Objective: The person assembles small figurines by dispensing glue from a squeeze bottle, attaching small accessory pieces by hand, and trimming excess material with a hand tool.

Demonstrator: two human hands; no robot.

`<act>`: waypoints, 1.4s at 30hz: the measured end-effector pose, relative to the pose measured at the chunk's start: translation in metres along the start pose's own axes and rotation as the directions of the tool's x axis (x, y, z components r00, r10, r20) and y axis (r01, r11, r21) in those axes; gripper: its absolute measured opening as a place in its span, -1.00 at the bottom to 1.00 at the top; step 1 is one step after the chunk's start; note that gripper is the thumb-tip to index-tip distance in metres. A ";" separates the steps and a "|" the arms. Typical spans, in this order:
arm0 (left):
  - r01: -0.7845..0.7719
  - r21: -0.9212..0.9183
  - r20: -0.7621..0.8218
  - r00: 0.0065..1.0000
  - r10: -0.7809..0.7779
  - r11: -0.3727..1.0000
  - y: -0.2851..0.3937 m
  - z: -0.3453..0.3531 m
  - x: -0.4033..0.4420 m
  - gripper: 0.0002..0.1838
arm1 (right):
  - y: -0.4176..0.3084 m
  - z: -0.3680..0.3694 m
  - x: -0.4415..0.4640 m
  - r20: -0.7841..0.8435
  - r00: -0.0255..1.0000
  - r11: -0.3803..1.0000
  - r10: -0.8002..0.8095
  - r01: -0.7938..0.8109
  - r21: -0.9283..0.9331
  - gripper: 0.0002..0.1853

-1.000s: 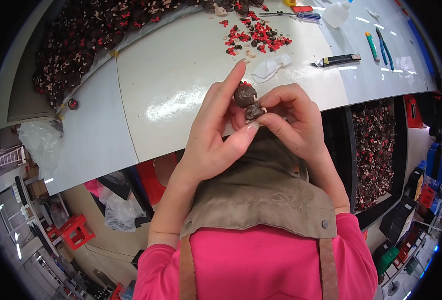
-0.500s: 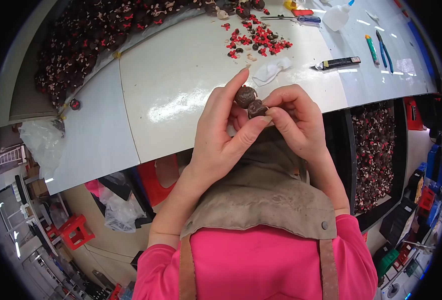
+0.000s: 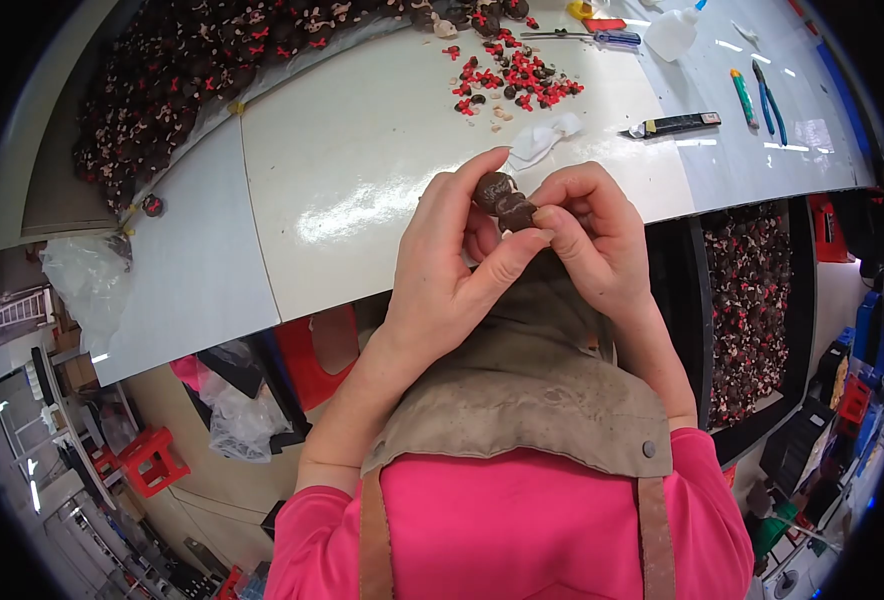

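I have both bare hands in view just above the near edge of the white table, with a small dark brown figurine held up between them, clear of the tabletop. It is made of two rounded lumps joined together, with small pale bits at its side. The left hand cups it from the left: I see the forefinger stretched along the upper lump and the thumb reaching under the lower one, so that grip is closed around the piece. The right hand pinches the lower lump at its right side between thumb and forefinger, with the other fingers curled in. Just beyond the fingers I make out a crumpled white cloth, and past it a scatter of red and dark small parts. Off to the right lie a cutter knife, a green stick-shaped tool and blue-handled pliers; a screwdriver and a white bottle are farther back. At the far left I see a big heap of dark, red and pale pieces.
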State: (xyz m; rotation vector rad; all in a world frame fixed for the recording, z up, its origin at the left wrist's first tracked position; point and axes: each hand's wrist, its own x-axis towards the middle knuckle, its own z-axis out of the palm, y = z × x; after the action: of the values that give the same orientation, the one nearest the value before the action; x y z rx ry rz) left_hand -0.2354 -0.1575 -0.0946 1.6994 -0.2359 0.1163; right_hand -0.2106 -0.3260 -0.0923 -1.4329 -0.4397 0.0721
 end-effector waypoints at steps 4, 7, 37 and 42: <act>0.006 -0.018 -0.010 1.000 -0.006 1.000 0.001 0.002 0.000 -0.35 | 0.001 -0.001 0.000 0.015 1.000 1.000 -0.011 0.011 0.000 -0.87; 0.017 -0.082 -0.021 1.000 -0.019 0.997 0.002 0.002 0.000 -0.36 | 0.001 -0.002 0.000 0.043 0.999 1.000 0.021 -0.022 0.023 -0.88; 0.339 -0.467 0.248 0.937 -0.247 0.817 0.029 -0.016 -0.005 -0.42 | -0.008 -0.001 0.010 0.078 0.962 0.907 -0.263 0.274 -0.320 -0.50; 0.439 -0.521 0.327 0.895 -0.304 0.732 0.027 -0.011 -0.007 -0.22 | -0.003 0.002 0.007 0.122 0.948 0.901 -0.293 0.317 -0.295 -0.50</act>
State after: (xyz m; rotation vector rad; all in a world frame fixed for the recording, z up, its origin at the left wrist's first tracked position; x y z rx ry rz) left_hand -0.2476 -0.1492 -0.0680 1.1004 -0.0702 -0.4208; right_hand -0.2054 -0.3222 -0.0878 -1.6569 -0.7608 -0.2073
